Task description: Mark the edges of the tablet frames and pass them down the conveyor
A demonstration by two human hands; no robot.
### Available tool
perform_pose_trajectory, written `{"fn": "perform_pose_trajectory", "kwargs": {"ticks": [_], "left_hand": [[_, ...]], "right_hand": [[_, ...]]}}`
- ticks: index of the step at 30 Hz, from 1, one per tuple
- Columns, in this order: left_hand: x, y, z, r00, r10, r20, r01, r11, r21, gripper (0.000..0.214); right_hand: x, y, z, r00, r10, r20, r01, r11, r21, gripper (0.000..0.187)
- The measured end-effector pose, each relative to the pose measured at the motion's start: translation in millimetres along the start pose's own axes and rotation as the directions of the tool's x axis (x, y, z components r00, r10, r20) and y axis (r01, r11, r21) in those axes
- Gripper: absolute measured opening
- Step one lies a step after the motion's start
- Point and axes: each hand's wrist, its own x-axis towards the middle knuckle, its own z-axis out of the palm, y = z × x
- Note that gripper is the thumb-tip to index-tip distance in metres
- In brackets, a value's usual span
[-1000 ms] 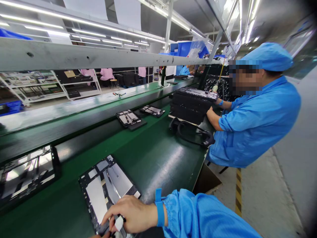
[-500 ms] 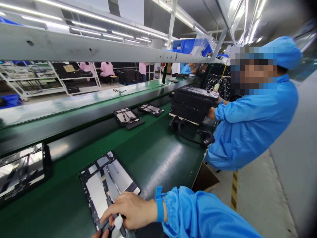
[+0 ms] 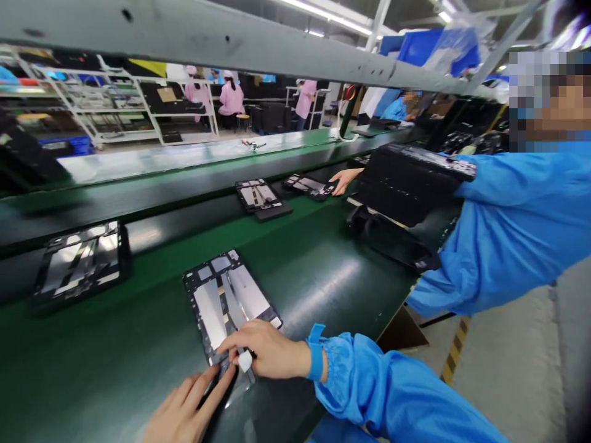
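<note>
An opened tablet frame (image 3: 228,301) with bare metal plates lies on the green belt (image 3: 300,277) in front of me. My right hand (image 3: 268,351) rests on its near end, fingers curled round a small white piece (image 3: 244,360). My left hand (image 3: 184,409) lies beside it at the frame's near corner, fingers stretched flat and pointing at the frame. A blue wrist strap (image 3: 316,360) and blue sleeve cover my right arm.
Further tablet frames lie on the belt at left (image 3: 80,264) and farther along (image 3: 261,197). A co-worker in blue (image 3: 512,227) reaches a hand (image 3: 344,179) to another frame (image 3: 309,184) beside a stack of black trays (image 3: 406,184). A grey rail (image 3: 184,31) runs overhead.
The view has tipped down and turned right, so my left hand now shows. The co-worker has leaned closer and reached a hand out to a frame on the belt.
</note>
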Motion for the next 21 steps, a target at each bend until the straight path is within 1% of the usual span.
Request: {"fn": "perform_pose_trajectory", "kwargs": {"ticks": [2,4,6,7,9,11,14,16,17,21], "left_hand": [[6,6,-5.7,0.999,-0.034,0.017,0.034,0.999,0.001,0.049],[12,13,-10.4,0.998,-0.054,0.023,0.055,0.998,-0.022,0.048],[17,20,-14.4,0.996,-0.088,0.025,0.089,0.995,-0.05,0.044],[19,23,-16.1,0.993,-0.114,0.024,0.115,0.991,-0.061,0.042],[23,29,-19.0,0.985,-0.173,0.03,0.174,0.982,-0.072,0.035],[25,34,-20.7,0.974,-0.219,0.049,0.222,0.973,-0.07,0.031],[26,40,-21.3,0.968,-0.241,0.077,0.247,0.965,-0.089,0.029],[26,42,-21.0,0.966,-0.245,0.08,0.253,0.96,-0.117,0.029],[26,43,-20.9,0.965,-0.248,0.084,0.257,0.958,-0.129,0.03],[26,45,-20.6,0.962,-0.255,0.095,0.267,0.951,-0.155,0.03]], "right_hand": [[-1,-2,0,1.0,0.005,-0.018,-0.005,1.0,0.015,0.045],[-4,-5,-3,0.998,0.01,-0.068,-0.006,0.998,0.061,0.035],[-10,-10,-8,0.989,0.027,-0.144,-0.002,0.985,0.17,0.025],[-14,-12,-11,0.982,0.046,-0.185,-0.001,0.971,0.238,0.024],[-24,-15,-16,0.965,0.11,-0.237,-0.015,0.929,0.369,0.029],[-33,-14,-16,0.955,0.19,-0.228,-0.062,0.878,0.475,0.032],[-44,-9,-10,0.943,0.3,-0.14,-0.165,0.793,0.587,0.031],[-47,-7,-5,0.931,0.346,-0.113,-0.21,0.765,0.609,0.025],[-48,-7,-4,0.929,0.353,-0.112,-0.222,0.773,0.595,0.021],[-45,-13,-9,0.943,0.302,-0.141,-0.221,0.883,0.413,0.012]]}}
